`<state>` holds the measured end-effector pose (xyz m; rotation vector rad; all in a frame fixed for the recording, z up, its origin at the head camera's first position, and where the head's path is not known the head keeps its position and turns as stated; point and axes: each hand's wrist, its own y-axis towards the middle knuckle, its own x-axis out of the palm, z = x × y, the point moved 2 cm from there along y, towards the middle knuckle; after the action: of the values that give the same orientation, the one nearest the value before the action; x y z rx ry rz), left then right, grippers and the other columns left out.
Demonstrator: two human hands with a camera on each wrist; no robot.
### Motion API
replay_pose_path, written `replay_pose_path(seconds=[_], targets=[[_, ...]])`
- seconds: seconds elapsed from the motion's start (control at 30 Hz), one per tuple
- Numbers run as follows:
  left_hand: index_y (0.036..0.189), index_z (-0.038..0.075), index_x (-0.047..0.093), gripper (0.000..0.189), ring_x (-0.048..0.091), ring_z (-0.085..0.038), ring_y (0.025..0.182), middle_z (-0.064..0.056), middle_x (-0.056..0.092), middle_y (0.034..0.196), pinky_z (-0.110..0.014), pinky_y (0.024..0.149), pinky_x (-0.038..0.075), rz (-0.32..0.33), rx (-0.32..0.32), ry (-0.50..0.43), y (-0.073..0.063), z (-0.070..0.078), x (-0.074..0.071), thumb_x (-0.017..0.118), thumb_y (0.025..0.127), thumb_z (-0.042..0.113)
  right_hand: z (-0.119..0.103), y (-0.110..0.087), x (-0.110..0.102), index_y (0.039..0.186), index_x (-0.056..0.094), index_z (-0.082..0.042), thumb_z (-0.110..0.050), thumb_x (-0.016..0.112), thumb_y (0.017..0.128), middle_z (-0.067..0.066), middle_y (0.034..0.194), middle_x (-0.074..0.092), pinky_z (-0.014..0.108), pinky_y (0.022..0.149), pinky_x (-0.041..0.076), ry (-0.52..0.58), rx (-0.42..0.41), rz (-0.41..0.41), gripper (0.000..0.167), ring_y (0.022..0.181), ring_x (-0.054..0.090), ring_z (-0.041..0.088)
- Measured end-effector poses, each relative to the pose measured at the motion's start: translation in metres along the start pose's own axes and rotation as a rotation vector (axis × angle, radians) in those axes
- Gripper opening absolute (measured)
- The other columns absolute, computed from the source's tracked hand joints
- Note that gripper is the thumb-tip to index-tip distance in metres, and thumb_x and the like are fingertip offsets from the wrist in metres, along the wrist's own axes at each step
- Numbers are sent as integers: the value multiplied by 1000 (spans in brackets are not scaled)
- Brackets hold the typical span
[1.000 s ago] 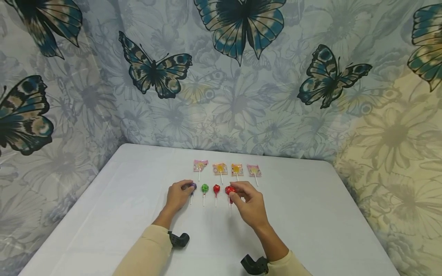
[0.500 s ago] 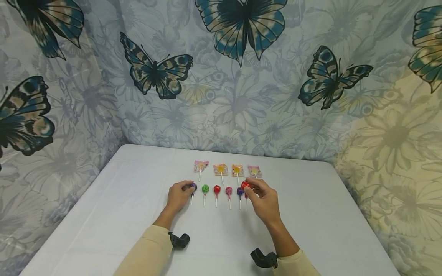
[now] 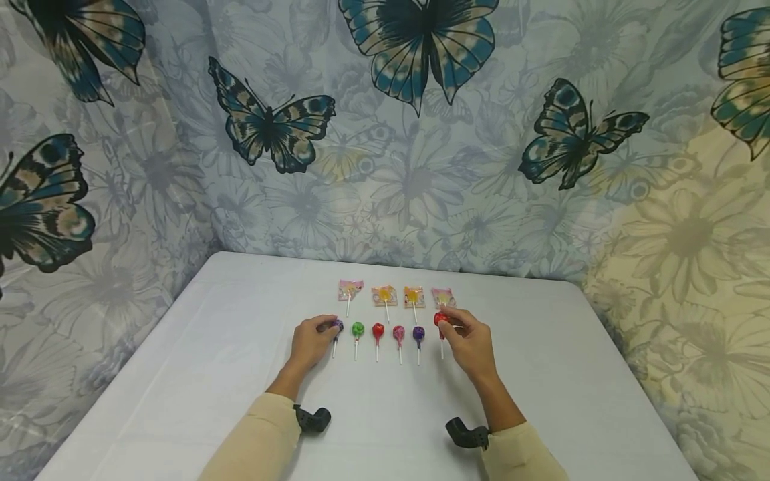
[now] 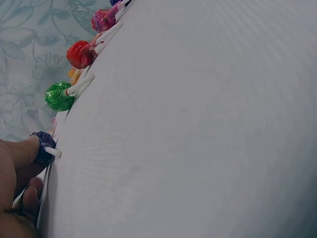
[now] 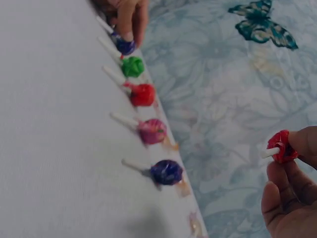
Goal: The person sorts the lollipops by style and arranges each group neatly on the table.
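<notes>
My right hand (image 3: 472, 342) pinches a red-wrapped lollipop (image 5: 282, 147) by its head, its white stick showing below the fingers, at the right end of a row. At the row's left end my left hand (image 3: 310, 342) holds the head of a dark purple lollipop (image 4: 44, 147) between thumb and fingers. Between the hands lie a green lollipop (image 3: 357, 329), a red lollipop (image 3: 377, 330), a pink lollipop (image 3: 399, 333) and another purple lollipop (image 3: 418, 333), sticks toward me. The right wrist view shows the held red one above the table surface.
Behind the row lies a second row of flat-wrapped lollipops: a pink one (image 3: 349, 290), two orange ones (image 3: 384, 296) and another pink one (image 3: 444, 298). The white table (image 3: 240, 374) meets a butterfly-patterned cloth wall (image 3: 415, 174) at its back edge.
My right hand has carried the red lollipop rightward past the pink and second purple lollipops, which are now uncovered. The left hand stays on its purple lollipop.
</notes>
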<state>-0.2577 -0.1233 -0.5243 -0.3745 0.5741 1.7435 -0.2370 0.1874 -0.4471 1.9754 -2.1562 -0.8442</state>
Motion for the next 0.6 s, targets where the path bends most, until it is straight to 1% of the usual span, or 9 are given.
replay_pose_path(seconds=[0.07,0.2,0.27,0.33,0.47,0.5,0.6], targets=[[112,5,71,26,60,-27,96,-12,68,108,-44,85,47,3,7,1,0,0,0,72,86,9,12,2,0,112,68,3,1,68,88,16,105,67,17,74,49,-9,27,-3,24,93,63,29],[112,6,72,26,60,-27,97,-12,68,108,-44,86,46,5,3,-7,0,-1,0,72,86,10,25,5,1,113,68,3,1,68,88,14,107,68,19,76,49,-50,75,-7,25,95,63,27],[112,7,72,26,60,-27,99,-12,68,110,-44,88,46,2,-5,-14,1,-1,0,72,86,11,31,6,2,114,68,2,0,67,89,13,109,67,23,79,49,-88,111,-11,25,95,63,25],[112,6,71,26,60,-28,101,-13,68,111,-45,89,46,0,-2,-10,1,-2,0,72,87,10,36,7,4,115,68,2,1,66,89,13,110,67,30,81,50,-110,144,-19,26,95,63,25],[113,7,71,27,60,-29,104,-13,67,113,-45,90,45,-3,-5,-5,1,-2,1,71,87,10,46,8,6,115,68,3,1,65,89,16,110,66,42,84,50,-138,183,-30,26,96,63,28],[113,7,71,27,60,-29,103,-13,68,112,-45,90,45,-3,-7,-5,1,-2,1,71,87,11,48,8,7,115,67,4,1,64,89,17,111,66,44,85,49,-146,187,-38,26,96,63,29],[112,7,72,26,60,-27,99,-12,68,109,-44,87,46,0,-5,-4,0,-1,1,71,87,10,54,8,8,117,67,3,-2,63,91,17,113,65,44,87,49,-179,226,-62,26,99,62,29]])
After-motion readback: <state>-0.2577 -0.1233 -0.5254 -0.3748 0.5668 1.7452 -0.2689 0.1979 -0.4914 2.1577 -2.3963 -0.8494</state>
